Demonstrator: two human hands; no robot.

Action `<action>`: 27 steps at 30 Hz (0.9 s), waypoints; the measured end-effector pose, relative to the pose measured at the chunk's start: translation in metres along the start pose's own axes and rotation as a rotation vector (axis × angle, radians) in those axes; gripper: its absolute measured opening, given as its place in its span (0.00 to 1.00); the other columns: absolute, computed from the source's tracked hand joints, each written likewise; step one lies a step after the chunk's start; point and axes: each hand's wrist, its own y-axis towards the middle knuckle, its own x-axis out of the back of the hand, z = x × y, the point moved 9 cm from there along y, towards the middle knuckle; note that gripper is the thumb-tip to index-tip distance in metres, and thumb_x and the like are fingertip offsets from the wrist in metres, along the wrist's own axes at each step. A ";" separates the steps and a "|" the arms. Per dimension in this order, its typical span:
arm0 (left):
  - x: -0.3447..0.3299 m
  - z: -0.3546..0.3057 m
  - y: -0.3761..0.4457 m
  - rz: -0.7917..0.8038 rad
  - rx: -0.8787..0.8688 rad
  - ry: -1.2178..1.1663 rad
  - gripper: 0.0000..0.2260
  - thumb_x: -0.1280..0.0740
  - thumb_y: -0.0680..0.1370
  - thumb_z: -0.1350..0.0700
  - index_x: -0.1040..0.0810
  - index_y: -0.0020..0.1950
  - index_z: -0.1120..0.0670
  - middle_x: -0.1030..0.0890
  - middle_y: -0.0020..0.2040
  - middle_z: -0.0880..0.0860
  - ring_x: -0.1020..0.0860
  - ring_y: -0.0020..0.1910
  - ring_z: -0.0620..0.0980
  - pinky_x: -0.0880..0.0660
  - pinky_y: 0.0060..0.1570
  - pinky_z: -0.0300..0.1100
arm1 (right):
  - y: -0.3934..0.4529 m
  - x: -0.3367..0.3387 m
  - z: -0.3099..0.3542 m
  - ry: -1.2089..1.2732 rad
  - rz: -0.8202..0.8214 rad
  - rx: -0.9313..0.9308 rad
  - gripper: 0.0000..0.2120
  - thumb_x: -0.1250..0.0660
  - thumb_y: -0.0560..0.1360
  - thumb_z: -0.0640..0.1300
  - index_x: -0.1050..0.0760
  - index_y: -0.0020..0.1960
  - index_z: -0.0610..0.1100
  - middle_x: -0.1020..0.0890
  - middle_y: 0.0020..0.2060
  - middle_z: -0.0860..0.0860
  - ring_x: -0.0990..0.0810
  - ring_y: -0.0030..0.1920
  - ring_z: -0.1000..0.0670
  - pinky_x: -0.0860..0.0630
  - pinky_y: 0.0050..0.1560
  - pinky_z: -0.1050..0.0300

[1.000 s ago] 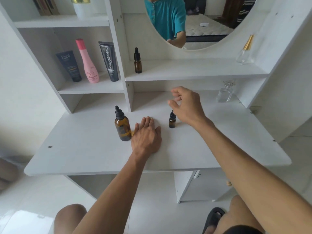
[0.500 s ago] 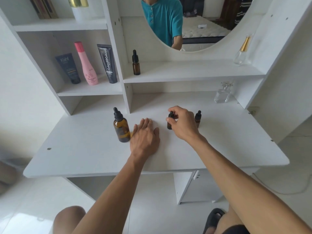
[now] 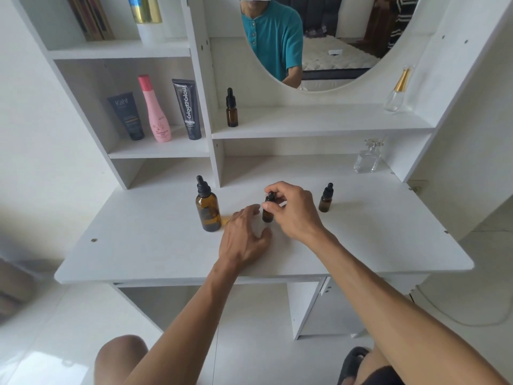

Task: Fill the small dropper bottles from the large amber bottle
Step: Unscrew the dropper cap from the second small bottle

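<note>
Right grip (image 3: 291,211) pinches black cap of small amber dropper bottle (image 3: 267,213); left grip (image 3: 244,238) relaxed.

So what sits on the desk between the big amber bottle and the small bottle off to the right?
In the head view, a second small bottle, its cap pinched by the right hand, with the left hand just before it.

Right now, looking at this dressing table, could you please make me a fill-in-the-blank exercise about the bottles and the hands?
1. The right hand pinches the ____ cap of a small bottle.
2. The large amber bottle stands to the ____ of the left hand.
3. Another small bottle stands alone, touched by ____ hand.

Missing words: dropper; left; neither
</note>
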 end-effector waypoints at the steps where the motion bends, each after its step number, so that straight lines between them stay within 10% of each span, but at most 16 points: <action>1: 0.002 -0.002 -0.002 -0.021 -0.011 -0.012 0.22 0.33 0.72 0.47 0.25 0.64 0.52 0.19 0.59 0.50 0.24 0.59 0.51 0.26 0.56 0.45 | -0.002 -0.004 0.002 -0.003 0.014 0.004 0.13 0.25 0.74 0.41 0.19 0.57 0.44 0.16 0.47 0.50 0.18 0.47 0.53 0.25 0.53 0.64; 27: 0.011 0.004 0.000 -0.161 -0.037 -0.041 0.07 0.29 0.75 0.53 0.20 0.47 0.55 0.17 0.44 0.51 0.27 0.44 0.49 0.33 0.41 0.40 | 0.002 -0.021 0.003 -0.093 0.099 0.049 0.08 0.26 0.73 0.43 0.19 0.51 0.44 0.15 0.43 0.50 0.18 0.44 0.49 0.21 0.50 0.53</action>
